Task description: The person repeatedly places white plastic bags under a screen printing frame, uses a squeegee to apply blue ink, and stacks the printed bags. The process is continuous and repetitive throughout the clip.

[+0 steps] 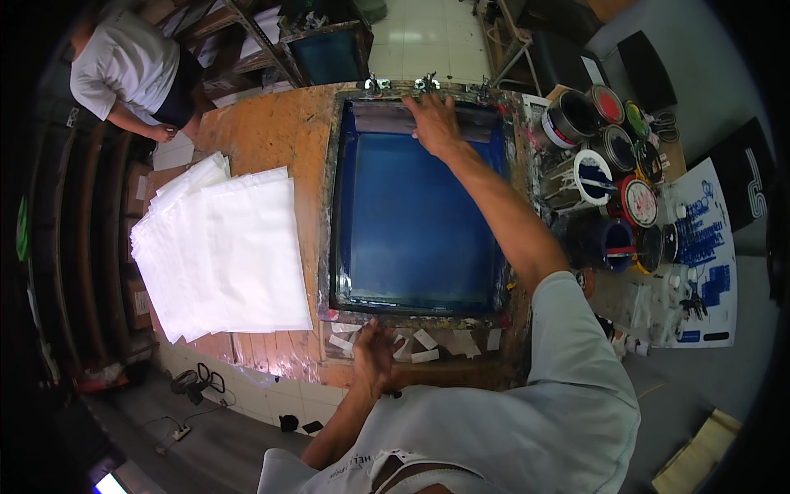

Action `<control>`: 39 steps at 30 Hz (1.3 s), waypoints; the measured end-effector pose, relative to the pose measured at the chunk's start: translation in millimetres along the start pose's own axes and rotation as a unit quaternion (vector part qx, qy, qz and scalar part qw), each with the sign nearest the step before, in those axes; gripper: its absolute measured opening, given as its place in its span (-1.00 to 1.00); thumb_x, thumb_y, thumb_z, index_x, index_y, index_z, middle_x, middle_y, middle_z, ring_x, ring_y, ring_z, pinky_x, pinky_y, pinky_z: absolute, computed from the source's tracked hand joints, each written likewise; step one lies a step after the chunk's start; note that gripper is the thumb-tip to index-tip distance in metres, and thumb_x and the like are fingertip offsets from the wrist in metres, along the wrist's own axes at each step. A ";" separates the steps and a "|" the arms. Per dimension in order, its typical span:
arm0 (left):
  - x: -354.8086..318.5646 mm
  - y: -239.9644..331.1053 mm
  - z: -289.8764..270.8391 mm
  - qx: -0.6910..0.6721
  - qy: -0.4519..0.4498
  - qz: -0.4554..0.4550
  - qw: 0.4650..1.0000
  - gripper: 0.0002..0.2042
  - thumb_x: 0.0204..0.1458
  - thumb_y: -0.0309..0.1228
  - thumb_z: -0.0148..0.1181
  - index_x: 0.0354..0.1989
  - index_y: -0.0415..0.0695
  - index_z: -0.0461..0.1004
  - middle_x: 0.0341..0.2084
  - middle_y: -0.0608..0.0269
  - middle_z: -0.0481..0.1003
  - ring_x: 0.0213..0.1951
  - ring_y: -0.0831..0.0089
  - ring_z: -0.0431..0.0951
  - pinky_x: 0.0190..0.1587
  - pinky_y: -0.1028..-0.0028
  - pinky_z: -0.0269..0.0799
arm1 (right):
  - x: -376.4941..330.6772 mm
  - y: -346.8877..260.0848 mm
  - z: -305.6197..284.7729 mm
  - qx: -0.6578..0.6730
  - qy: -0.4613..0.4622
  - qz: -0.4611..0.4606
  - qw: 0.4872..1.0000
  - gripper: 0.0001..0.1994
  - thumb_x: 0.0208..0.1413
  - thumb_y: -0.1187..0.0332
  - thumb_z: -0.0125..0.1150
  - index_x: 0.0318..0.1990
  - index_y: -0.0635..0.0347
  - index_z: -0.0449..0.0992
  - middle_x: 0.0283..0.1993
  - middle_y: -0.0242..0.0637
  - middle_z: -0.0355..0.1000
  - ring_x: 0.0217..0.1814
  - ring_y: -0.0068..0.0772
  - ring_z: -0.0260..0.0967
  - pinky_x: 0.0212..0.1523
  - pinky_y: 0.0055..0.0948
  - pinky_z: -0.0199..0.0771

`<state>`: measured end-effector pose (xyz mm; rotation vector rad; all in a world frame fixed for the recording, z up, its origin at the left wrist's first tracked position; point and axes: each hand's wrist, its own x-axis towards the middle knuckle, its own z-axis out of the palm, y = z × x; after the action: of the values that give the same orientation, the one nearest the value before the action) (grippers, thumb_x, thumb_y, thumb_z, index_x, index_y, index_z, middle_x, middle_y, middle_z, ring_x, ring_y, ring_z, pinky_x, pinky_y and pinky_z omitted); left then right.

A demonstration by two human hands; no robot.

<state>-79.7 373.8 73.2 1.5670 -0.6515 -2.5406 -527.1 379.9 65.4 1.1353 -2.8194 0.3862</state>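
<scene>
A screen printing frame (331, 206) with a blue mesh (420, 218) lies on the wooden table, its far side at metal hinge clamps (427, 83). Across the far end of the mesh rests a wide grey squeegee (473, 123). My right hand (434, 123) reaches over the frame and grips this squeegee, fingers over its top and thumb on the near side. At the frame's near edge, my left hand (374, 354) has its bent fingers closed on the rim. Left of the frame is a fanned stack of white sheets (239, 247).
Open ink cans (606, 104) and a white tub (592, 177) crowd the right side. Pale strips (425, 338) lie along the table's near edge. Another person (127, 70) stands at the far left, beside dark shelves (90, 214). A blue-marked sheet (708, 255) lies far right.
</scene>
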 end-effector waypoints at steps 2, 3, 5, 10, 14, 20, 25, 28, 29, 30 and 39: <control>-0.2 -0.3 -1.9 -0.009 0.012 -0.005 1.000 -0.82 0.17 -0.21 0.31 -0.23 0.11 0.42 -0.25 0.41 0.46 0.03 0.33 0.44 0.16 -0.21 0.24 | 4.5 3.0 -2.2 0.020 -0.021 0.003 1.000 -0.38 0.05 0.44 0.43 0.31 -0.03 0.39 0.00 -0.12 0.47 0.18 -0.09 0.37 0.28 -0.05 0.17; -0.3 -0.5 -2.8 -0.012 -0.004 0.001 1.000 -0.83 0.18 -0.22 0.30 -0.23 0.12 0.41 -0.24 0.41 0.47 0.03 0.33 0.45 0.17 -0.21 0.24 | 5.7 3.1 -1.5 0.011 0.011 -0.001 1.000 -0.40 0.07 0.46 0.40 0.31 -0.04 0.39 -0.01 -0.13 0.46 0.17 -0.10 0.37 0.26 -0.05 0.18; -0.5 -0.8 -4.4 -0.014 -0.009 0.003 1.000 -0.83 0.18 -0.25 0.30 -0.24 0.12 0.39 -0.23 0.41 0.48 0.02 0.33 0.46 0.18 -0.22 0.23 | 6.1 1.3 2.9 -0.009 0.070 -0.009 0.997 -0.43 0.11 0.50 0.33 0.30 -0.05 0.40 -0.03 -0.15 0.45 0.15 -0.12 0.37 0.23 -0.05 0.20; -4.6 0.3 -5.7 -0.024 0.002 0.005 1.000 -0.82 0.17 -0.25 0.31 -0.18 0.06 0.43 -0.24 0.34 0.49 -0.08 0.30 0.52 0.14 -0.17 0.36 | 1.8 -5.1 18.0 -0.079 0.133 -0.003 0.988 -0.49 0.13 0.57 0.24 0.24 -0.07 0.43 -0.09 -0.18 0.40 0.08 -0.15 0.35 0.14 -0.06 0.22; -10.6 3.7 -4.4 -0.017 -0.005 0.019 1.000 -0.81 0.17 -0.26 0.31 -0.16 0.03 0.46 -0.24 0.29 0.50 -0.12 0.29 0.54 0.13 -0.12 0.43 | 1.6 0.9 14.7 -0.053 0.121 -0.007 0.991 -0.52 0.12 0.55 0.25 0.20 -0.06 0.45 -0.06 -0.17 0.40 0.08 -0.14 0.34 0.12 -0.05 0.22; -9.8 11.9 -7.4 -0.001 -0.060 0.036 0.998 -0.80 0.15 -0.29 0.35 -0.18 -0.01 0.45 -0.18 0.25 0.53 -0.04 0.16 0.57 0.12 -0.10 0.44 | -7.6 -1.9 -22.1 -0.025 0.086 0.033 0.995 -0.55 0.16 0.44 0.29 0.22 -0.06 0.43 0.06 -0.08 0.42 0.22 -0.03 0.33 0.16 0.04 0.21; -7.9 21.1 -11.8 0.013 -0.119 0.045 0.992 -0.80 0.13 -0.27 0.38 -0.25 -0.02 0.48 -0.19 0.19 0.55 -0.02 0.08 0.59 0.16 -0.04 0.43 | -75.8 -50.9 -83.5 0.034 -0.119 0.055 0.991 -0.53 0.22 0.38 0.26 0.28 -0.03 0.37 0.05 -0.03 0.48 0.19 0.09 0.39 0.18 0.17 0.22; -11.8 29.1 -9.7 0.026 -0.151 0.051 0.987 -0.81 0.14 -0.26 0.39 -0.26 -0.03 0.49 -0.22 0.16 0.58 -0.01 0.04 0.61 0.17 -0.03 0.44 | -148.8 -94.5 -119.3 0.090 -0.187 0.042 0.977 -0.53 0.20 0.40 0.27 0.26 -0.01 0.35 0.07 -0.01 0.46 0.20 0.12 0.37 0.17 0.14 0.21; -13.9 32.7 -7.2 0.027 -0.171 0.064 0.983 -0.81 0.14 -0.26 0.38 -0.26 -0.03 0.50 -0.23 0.16 0.59 -0.01 0.03 0.61 0.17 -0.02 0.44 | -172.1 -108.0 -128.7 0.110 -0.188 0.029 0.976 -0.53 0.18 0.41 0.28 0.24 0.00 0.35 0.07 -0.02 0.46 0.20 0.11 0.37 0.18 0.12 0.20; -17.8 36.7 -4.6 0.018 -0.177 0.066 0.982 -0.83 0.15 -0.28 0.37 -0.26 -0.03 0.51 -0.23 0.13 0.62 -0.02 0.01 0.63 0.17 -0.03 0.45 | -193.4 -122.1 -136.1 0.103 -0.187 0.025 0.976 -0.53 0.17 0.42 0.28 0.23 0.01 0.36 0.03 -0.04 0.45 0.16 0.08 0.37 0.14 0.08 0.19; -74.2 95.5 59.0 0.024 -0.297 0.133 0.945 -0.73 0.21 -0.34 0.20 0.03 -0.17 0.47 -0.11 0.09 0.61 0.00 0.07 0.63 0.22 -0.01 0.43 | -240.0 -185.7 -196.4 -0.019 0.119 -0.042 0.992 -0.59 0.20 0.06 0.28 0.10 0.05 0.47 -0.30 -0.25 0.30 -0.20 -0.21 0.28 -0.14 -0.14 0.16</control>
<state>-110.0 327.1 195.7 0.6312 -0.9071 -2.7782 -229.7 463.2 253.0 1.1134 -2.5548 0.4279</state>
